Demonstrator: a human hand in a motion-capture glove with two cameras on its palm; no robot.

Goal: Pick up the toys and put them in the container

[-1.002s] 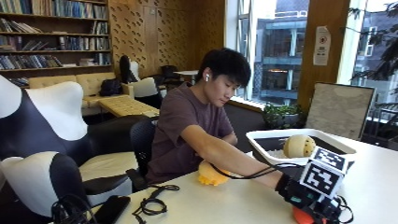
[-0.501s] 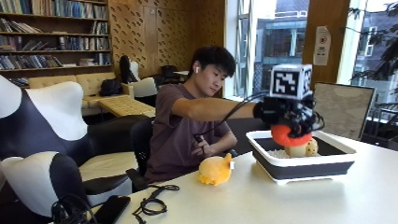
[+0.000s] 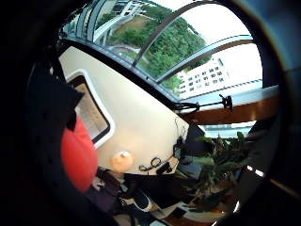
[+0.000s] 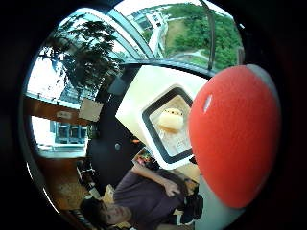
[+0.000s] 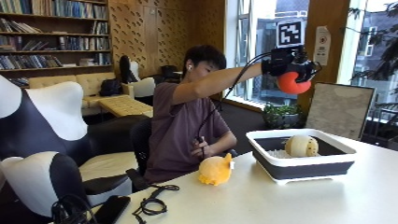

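One arm stretched out high, gloved right hand (image 5: 287,66) gripping a red ball (image 5: 294,83) well above the container (image 5: 302,164); fingers partly hidden

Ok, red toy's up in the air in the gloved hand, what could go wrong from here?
The gloved right hand holds the red toy high above the container; released from there, it may bounce out or miss the rim. A cream toy already lies inside and could deflect it. The yellow toy sits near the table's edge by the person, so a swinging cable or arm could knock it off.
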